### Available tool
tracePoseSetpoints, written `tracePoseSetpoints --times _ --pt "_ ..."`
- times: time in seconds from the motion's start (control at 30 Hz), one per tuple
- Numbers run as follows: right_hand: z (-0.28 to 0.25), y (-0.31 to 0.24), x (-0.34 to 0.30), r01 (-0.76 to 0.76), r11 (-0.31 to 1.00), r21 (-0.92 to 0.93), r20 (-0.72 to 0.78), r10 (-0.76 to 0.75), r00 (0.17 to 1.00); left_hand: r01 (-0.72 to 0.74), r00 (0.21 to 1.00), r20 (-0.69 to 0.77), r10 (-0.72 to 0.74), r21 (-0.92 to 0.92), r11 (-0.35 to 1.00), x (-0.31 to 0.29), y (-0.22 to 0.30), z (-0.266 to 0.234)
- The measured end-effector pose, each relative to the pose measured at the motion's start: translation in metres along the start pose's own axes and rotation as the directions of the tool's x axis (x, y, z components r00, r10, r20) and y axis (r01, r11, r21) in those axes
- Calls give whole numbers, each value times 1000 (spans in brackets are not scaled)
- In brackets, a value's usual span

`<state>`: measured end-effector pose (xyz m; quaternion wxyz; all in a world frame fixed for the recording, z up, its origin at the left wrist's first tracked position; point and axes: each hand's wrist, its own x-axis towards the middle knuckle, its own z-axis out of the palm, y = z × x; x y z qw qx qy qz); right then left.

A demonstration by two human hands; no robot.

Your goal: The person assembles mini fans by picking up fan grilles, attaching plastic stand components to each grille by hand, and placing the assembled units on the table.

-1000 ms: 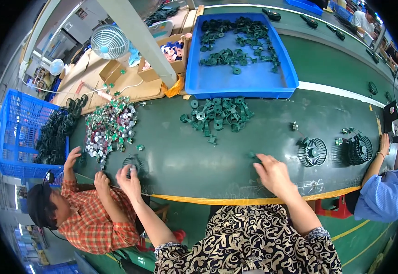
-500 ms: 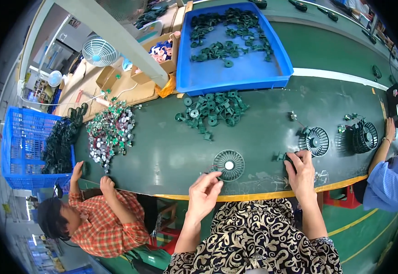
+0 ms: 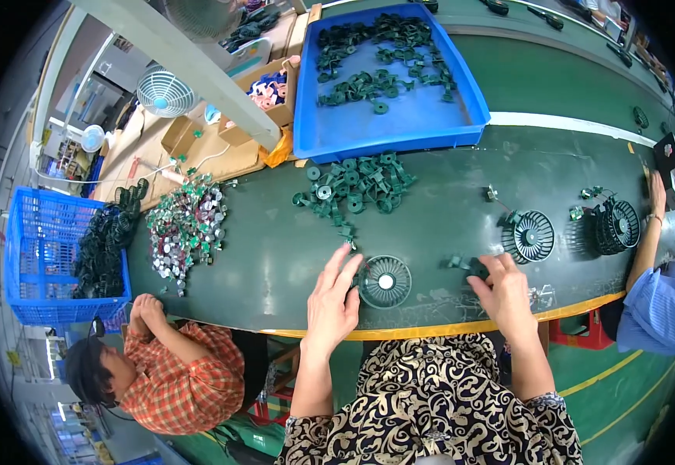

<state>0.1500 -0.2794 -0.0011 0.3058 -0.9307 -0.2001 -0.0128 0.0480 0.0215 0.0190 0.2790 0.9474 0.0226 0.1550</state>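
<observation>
My left hand reaches forward over the table with its fingers stretched and apart. Its fingertips are close to a small green piece at the near end of a pile of dark green plastic parts. Just right of this hand lies a round dark green fan grille with a white disc in its centre. My right hand pinches a dark green plastic part between thumb and fingers, low over the table. Beyond the right hand sits another fan grille with a small wired board beside it.
A blue tray of green parts stands at the back. To the left are a heap of small wired boards and a blue crate. Stacked grilles stand at right. Co-workers sit on both sides.
My left hand has left the near grille and moved forward, its fingers spreading. My right hand has shifted slightly left with the green part. The left co-worker's hands have come together.
</observation>
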Motion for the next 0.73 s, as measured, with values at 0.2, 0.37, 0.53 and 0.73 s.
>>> tracePoseSetpoints --times 0.2,0.37,0.53,0.73 --pt "21 -64 16 284 944 165 -66 -277 959 147 981 135 -139 -53 988 -4 1 9" --pt "54 -80 23 355 930 93 -5 -356 934 214 963 148 -224 75 974 -13 12 15" --pt "68 -85 28 388 918 -79 -8 -390 921 222 974 35 -225 60 973 -18 13 12" --pt "69 -87 28 384 918 -103 9 -385 923 261 965 -16 -261 113 959 -22 11 13"
